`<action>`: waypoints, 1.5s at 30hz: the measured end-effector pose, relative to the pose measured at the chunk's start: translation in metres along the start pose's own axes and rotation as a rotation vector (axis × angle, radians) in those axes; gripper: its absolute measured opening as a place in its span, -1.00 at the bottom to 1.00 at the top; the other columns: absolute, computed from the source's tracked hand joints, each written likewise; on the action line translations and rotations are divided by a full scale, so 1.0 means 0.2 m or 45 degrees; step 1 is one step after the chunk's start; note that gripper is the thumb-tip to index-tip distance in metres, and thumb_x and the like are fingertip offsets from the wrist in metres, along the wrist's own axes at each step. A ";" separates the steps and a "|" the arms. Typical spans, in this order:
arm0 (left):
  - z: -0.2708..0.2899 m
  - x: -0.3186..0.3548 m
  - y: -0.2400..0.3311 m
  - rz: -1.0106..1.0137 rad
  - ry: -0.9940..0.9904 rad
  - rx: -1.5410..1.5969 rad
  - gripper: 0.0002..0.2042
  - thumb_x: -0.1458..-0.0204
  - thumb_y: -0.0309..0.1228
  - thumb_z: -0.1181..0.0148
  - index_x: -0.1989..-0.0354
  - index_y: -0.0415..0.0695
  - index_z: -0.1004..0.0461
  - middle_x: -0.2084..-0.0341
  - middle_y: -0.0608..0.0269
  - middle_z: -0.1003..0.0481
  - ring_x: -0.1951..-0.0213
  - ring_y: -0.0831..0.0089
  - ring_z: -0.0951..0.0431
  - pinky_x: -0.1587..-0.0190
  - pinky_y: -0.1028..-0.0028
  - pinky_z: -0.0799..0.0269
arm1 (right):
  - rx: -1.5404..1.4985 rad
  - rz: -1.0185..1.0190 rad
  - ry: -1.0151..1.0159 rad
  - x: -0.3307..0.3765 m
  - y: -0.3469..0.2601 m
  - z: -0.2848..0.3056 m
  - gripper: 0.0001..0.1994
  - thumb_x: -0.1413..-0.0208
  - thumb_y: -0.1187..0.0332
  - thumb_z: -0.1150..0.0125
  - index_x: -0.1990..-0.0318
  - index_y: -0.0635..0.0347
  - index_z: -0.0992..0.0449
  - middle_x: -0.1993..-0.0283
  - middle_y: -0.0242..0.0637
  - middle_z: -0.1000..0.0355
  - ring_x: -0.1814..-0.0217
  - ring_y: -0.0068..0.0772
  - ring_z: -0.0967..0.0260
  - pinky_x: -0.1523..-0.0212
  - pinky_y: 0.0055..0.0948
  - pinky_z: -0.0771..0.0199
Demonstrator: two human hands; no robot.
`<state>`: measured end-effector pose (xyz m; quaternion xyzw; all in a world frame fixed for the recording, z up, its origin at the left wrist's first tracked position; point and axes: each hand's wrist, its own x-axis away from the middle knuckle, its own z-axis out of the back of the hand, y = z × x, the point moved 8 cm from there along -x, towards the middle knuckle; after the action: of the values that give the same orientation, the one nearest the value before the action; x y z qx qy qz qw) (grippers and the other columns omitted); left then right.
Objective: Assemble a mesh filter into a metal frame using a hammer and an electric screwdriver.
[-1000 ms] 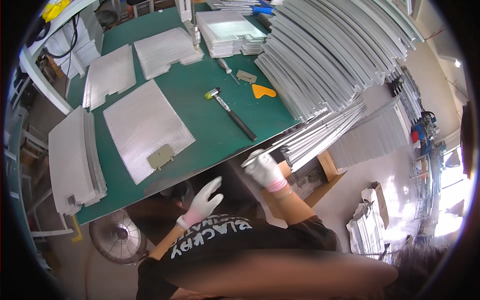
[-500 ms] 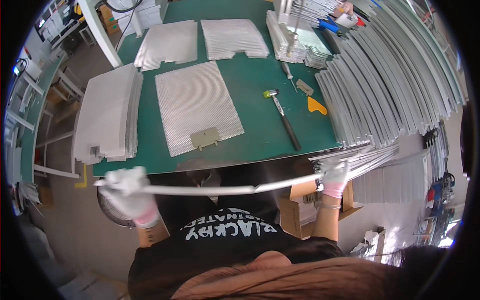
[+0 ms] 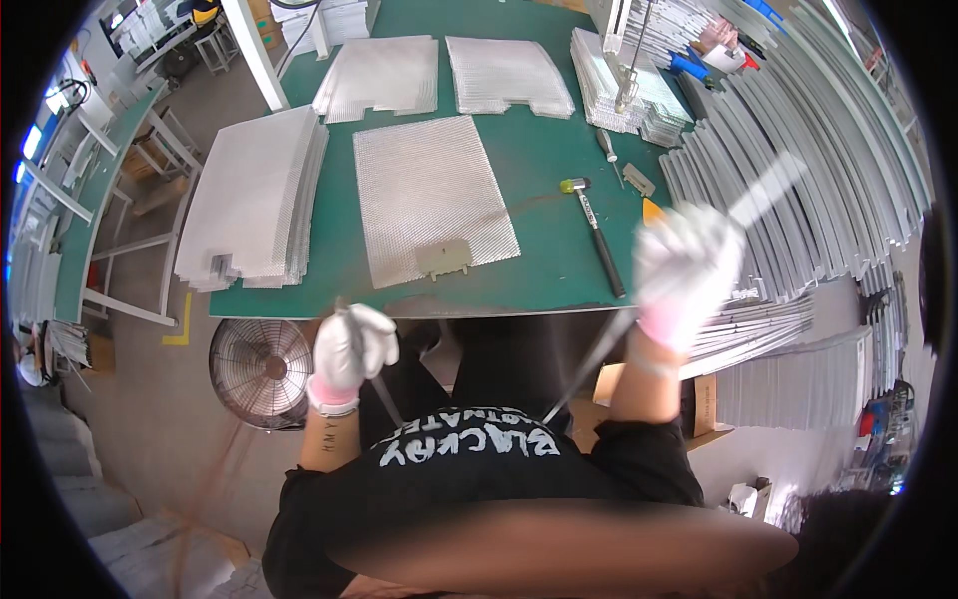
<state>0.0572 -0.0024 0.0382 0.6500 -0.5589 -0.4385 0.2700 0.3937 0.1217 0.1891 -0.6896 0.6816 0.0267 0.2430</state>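
Observation:
My gloved left hand (image 3: 354, 349) is closed around a thin metal strip (image 3: 384, 397) in front of the table edge; the strip slants down toward my shirt. Higher on the right, my gloved right hand (image 3: 691, 258), blurred by motion, grips a pale metal strip (image 3: 768, 192) that sticks out past it up and right. A narrow length runs from this hand down to my shirt. Whether both lengths join is not visible. Beyond my hands, a silvery mesh panel (image 3: 429, 190) lies on the green table (image 3: 539, 235), with a grey-beige plate (image 3: 444, 258) at its near edge.
A mallet (image 3: 604, 250), a screwdriver (image 3: 609, 148) and a small bracket (image 3: 639, 180) lie right of the panel. Mesh panel stacks (image 3: 249, 195) stand left and behind. Many metal strips (image 3: 798, 190) are piled at right. A floor fan (image 3: 261, 369) and a cardboard box (image 3: 707, 404) sit below.
The strip spanned almost level between my hands; now its visible lengths slant toward my shirt. My right hand has risen, and my left has come inward. The view has shifted slightly.

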 end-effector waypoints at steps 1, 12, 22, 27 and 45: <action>-0.03 -0.01 -0.03 0.003 0.012 0.081 -0.35 -0.33 0.09 0.20 0.16 -0.41 -0.50 0.83 0.33 -0.32 0.78 0.51 -0.28 0.51 0.46 -0.42 | -0.042 -0.078 0.186 -0.09 0.18 0.13 -0.71 -0.31 0.22 -0.03 0.49 0.00 -0.24 0.58 -0.55 -0.07 0.56 -0.59 -0.01 0.41 -0.48 -0.11; -0.11 0.26 -0.31 -0.003 0.376 -0.950 -0.47 -0.15 -0.44 -0.11 -0.29 -0.30 -0.17 -0.20 -0.11 -0.29 -0.24 0.03 -0.32 -0.33 0.16 -0.17 | 1.047 -0.640 0.054 0.14 0.70 0.96 -0.75 -0.40 0.23 0.07 0.27 0.21 -0.37 0.32 -0.35 -0.33 0.22 -0.47 -0.37 0.08 -0.38 -0.48; -0.36 -0.05 -0.88 0.501 0.357 0.640 -0.71 -0.34 -0.28 0.02 -0.11 -0.16 -0.38 0.01 0.12 -0.49 -0.09 0.20 -0.48 -0.19 0.19 -0.39 | 1.791 -0.564 -0.100 0.87 0.57 0.69 -0.32 -0.27 0.45 0.16 -0.49 0.32 0.26 0.39 -0.34 -0.36 0.52 -0.57 -0.27 0.40 -0.55 -0.42; -0.40 -0.45 -0.92 0.441 0.104 0.983 -0.81 -0.27 -0.38 -0.06 0.07 -0.22 -0.45 0.06 0.07 -0.51 -0.02 0.20 -0.49 -0.17 0.24 -0.37 | 1.450 -0.599 0.090 0.83 0.60 0.75 -0.39 -0.38 0.43 0.24 -0.51 0.19 0.26 0.41 -0.39 -0.33 0.64 -0.70 -0.04 0.60 -0.67 -0.17; -0.35 -0.60 -0.99 0.397 0.343 0.696 -0.82 -0.24 -0.43 -0.10 0.07 -0.25 -0.46 0.16 0.19 -0.53 0.12 0.38 -0.56 0.05 0.39 -0.49 | 1.079 -0.826 0.283 0.78 0.63 0.80 -0.44 -0.41 0.41 0.24 -0.51 0.08 0.14 0.50 -0.36 -0.28 0.72 -0.70 0.07 0.70 -0.65 -0.02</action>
<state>0.2169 0.1483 -0.0627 0.6572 -0.7075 -0.1363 0.2210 0.3310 0.0434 -0.0467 -0.7048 0.4065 -0.3997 0.4221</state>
